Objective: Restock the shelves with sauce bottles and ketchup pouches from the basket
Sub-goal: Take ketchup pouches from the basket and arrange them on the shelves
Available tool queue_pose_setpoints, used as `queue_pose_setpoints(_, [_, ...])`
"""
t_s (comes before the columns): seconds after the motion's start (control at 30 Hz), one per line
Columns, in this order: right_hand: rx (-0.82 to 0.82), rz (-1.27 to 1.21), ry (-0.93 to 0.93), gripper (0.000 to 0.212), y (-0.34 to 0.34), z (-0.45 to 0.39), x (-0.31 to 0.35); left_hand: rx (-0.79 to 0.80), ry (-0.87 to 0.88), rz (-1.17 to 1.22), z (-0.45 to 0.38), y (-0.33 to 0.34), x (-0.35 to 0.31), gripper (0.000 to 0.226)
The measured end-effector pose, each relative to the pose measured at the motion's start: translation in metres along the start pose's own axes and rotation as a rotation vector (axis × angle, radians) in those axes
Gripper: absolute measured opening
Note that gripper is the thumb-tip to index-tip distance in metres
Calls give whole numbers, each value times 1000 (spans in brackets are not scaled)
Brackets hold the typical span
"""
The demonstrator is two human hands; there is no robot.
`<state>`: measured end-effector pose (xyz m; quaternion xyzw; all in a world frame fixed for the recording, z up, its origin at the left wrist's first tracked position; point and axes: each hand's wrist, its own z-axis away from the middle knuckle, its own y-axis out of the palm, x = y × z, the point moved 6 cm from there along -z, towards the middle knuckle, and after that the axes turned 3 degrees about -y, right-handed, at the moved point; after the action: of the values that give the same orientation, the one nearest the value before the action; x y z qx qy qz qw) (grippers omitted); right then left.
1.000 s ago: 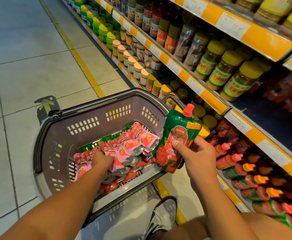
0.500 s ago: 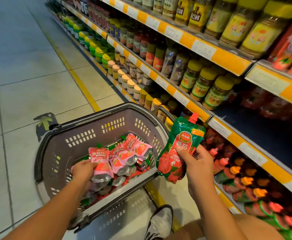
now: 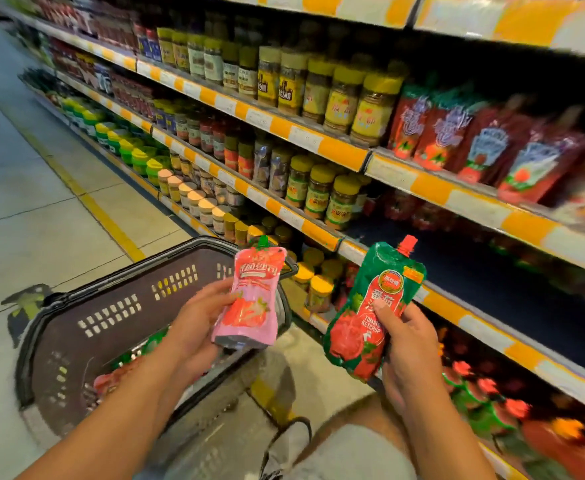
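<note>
Floor (image 3: 34, 188) is lying open across the left of the frame, bounded by shelving (image 3: 346, 154) running along the right. Jars (image 3: 339, 199) are crowding the middle shelf beside a dark gap at centre right. Low in the frame, above the basket (image 3: 86, 327), the left hand (image 3: 194, 323) is gripping a pink pouch (image 3: 253, 299) upright, while the right hand (image 3: 405, 344) is clasping a green ketchup pouch (image 3: 370, 310).
</note>
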<state>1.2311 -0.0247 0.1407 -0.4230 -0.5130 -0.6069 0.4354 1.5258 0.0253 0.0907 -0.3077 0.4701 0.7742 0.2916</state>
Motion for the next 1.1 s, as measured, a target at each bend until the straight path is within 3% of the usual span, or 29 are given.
queue_pose_setpoints(0.23, [-186, -18, -74, 17, -115, 22, 60, 320, -69, -173, 38, 144, 42, 56])
queue_pose_setpoints(0.43, [-347, 32, -124, 16, -221, 51, 94, 472, -122, -375, 70, 241, 86, 47])
queue_pose_setpoints(0.57, [-457, 31, -94, 17, -286, 66, 99, 516, -162, -499, 82, 291, 128, 37])
queue_pose_setpoints(0.97, [-745, 8, -30, 8, -401, 51, 112, 638, -349, -611, 63, 406, 251, 46])
queue_pose_setpoints(1.1, [-798, 71, 23, 3, -429, 31, 111, 629, -343, -595, 45, 436, 274, 28])
